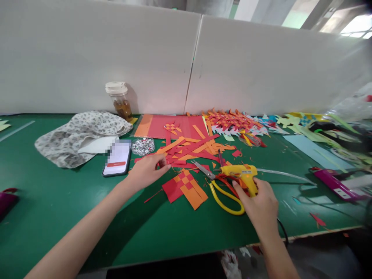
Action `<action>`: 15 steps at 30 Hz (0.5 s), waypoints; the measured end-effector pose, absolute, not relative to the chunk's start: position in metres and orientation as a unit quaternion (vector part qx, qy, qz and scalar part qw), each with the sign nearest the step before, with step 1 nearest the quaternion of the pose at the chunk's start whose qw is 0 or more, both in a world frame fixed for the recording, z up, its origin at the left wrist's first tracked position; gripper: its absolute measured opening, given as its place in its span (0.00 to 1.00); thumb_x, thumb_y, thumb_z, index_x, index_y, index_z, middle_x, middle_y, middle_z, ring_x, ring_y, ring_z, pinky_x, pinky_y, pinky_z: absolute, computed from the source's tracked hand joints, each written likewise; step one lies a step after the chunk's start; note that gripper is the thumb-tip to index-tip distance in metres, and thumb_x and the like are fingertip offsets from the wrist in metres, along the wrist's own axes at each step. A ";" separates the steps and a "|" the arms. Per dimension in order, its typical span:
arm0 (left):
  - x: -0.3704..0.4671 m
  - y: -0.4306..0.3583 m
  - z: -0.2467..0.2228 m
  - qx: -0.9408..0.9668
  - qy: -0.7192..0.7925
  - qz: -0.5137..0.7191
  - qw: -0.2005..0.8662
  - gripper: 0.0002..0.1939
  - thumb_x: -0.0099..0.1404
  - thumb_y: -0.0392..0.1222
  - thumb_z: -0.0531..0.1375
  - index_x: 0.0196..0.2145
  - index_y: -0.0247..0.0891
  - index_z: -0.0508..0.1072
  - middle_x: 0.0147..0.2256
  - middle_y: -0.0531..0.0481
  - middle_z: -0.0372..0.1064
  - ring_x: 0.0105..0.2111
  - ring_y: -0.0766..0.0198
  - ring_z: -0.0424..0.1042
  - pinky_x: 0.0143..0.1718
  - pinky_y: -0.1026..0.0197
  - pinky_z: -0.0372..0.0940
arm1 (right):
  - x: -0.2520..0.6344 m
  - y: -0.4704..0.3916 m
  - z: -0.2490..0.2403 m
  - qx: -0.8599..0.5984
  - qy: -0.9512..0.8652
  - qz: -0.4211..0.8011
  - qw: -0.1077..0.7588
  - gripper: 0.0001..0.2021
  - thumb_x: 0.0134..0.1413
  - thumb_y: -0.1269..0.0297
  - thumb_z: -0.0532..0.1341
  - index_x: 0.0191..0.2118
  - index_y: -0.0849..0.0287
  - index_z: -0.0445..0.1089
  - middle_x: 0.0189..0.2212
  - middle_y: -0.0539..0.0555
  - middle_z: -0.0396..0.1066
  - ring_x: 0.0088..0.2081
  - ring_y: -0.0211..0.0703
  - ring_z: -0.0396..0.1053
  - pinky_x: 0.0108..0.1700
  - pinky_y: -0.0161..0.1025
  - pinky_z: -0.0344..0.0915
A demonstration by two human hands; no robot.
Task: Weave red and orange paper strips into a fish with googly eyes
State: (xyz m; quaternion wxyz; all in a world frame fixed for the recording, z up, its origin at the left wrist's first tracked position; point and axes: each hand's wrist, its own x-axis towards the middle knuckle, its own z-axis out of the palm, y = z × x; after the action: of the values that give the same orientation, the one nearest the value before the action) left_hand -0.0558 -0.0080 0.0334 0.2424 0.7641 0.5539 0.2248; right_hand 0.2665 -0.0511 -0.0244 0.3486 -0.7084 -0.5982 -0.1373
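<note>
My right hand (263, 201) is closed round the grip of a yellow glue gun (240, 169), its nozzle pointing left. Beneath the gun lie scissors (228, 203) with yellow handles and spread blades, with red-orange handles crowded beside them. My left hand (149, 169) hovers at the near edge of a heap of red and orange paper strips (200, 147), fingers half curled and thumb apart; nothing shows between them. Between the hands a woven red and orange paper piece (185, 188) lies flat. A thin red strip (153, 195) sticks out at its left.
A phone (117, 159), a bag of googly eyes (143, 146), a patterned cloth (78, 135) and a lidded drink cup (120, 102) stand left. Behind the strips are a small woven fish (172, 128) and stacked woven fish (232, 122). A purple power strip (334, 184) lies right.
</note>
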 end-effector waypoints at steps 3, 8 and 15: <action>-0.052 -0.009 0.018 0.786 0.537 0.193 0.236 0.13 0.59 0.52 0.54 0.30 0.40 0.69 0.32 0.50 0.69 0.32 0.61 0.66 0.28 0.62 0.56 | 0.270 -0.043 -0.023 -0.703 -0.618 -0.148 0.318 0.24 0.48 0.42 0.54 0.35 0.60 0.66 0.31 0.59 0.67 0.34 0.51 0.64 0.36 0.45 0.61; -0.036 -0.012 0.003 0.791 0.542 0.182 0.216 0.16 0.55 0.57 0.58 0.29 0.40 0.68 0.35 0.48 0.69 0.37 0.57 0.66 0.33 0.60 0.59 | 0.275 -0.026 -0.021 -0.699 -0.631 -0.148 0.303 0.28 0.47 0.39 0.54 0.38 0.63 0.67 0.33 0.62 0.69 0.34 0.52 0.65 0.37 0.46 0.62; -0.034 -0.011 -0.003 0.754 0.527 0.203 0.337 0.14 0.53 0.53 0.61 0.26 0.40 0.67 0.28 0.52 0.68 0.29 0.62 0.65 0.26 0.63 0.56 | 0.260 -0.029 -0.011 -0.646 -0.656 -0.170 0.352 0.23 0.52 0.50 0.56 0.46 0.64 0.64 0.41 0.64 0.67 0.44 0.53 0.64 0.47 0.50 0.59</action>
State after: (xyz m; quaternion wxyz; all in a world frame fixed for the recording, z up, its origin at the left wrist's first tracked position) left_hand -0.0340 -0.0112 -0.0027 0.3374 0.7535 0.5266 0.2027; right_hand 0.2603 -0.0291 -0.0109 0.3524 -0.6455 -0.6559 -0.1701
